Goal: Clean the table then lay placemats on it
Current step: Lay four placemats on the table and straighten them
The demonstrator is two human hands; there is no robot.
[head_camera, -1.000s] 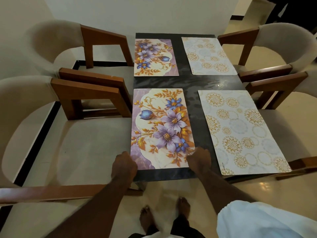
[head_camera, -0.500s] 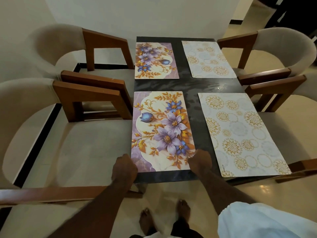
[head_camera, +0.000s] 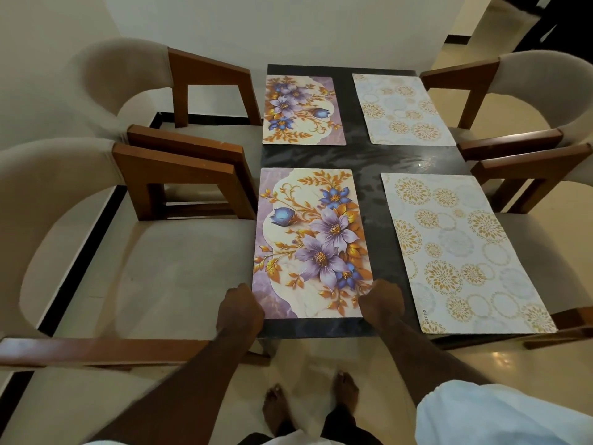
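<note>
- At the near left of the dark marbled counter (head_camera: 369,162) lies the near floral placemat (head_camera: 311,242), flat, with its long side running away from you and its left edge along the counter's left edge
- Your left hand (head_camera: 240,311) sits at that mat's near left corner, knuckles up; the fingers are tucked under the back of the hand, so you cannot tell whether they pinch the corner or only press on it
- Your right hand (head_camera: 382,305) is at the near right corner of the same mat, touching its edge; its fingers are also out of sight, so their grip cannot be told either
- Beyond it, across a strip of bare counter, the far floral placemat (head_camera: 303,110) lies flat, with the same purple and gold flowers
- To the right, the near gold-circle placemat (head_camera: 459,252) lies slightly askew, its near end at the counter's near edge
- Behind that one lies the far gold-circle placemat (head_camera: 402,109); all four mats lie apart from one another
- Two padded left chairs (head_camera: 179,277) with wooden arms stand against the counter, and two right chairs (head_camera: 545,78) face them
- A white cloth (head_camera: 500,415) shows beside your right forearm, and your bare feet (head_camera: 279,409) stand on the pale floor (head_camera: 481,364)
</note>
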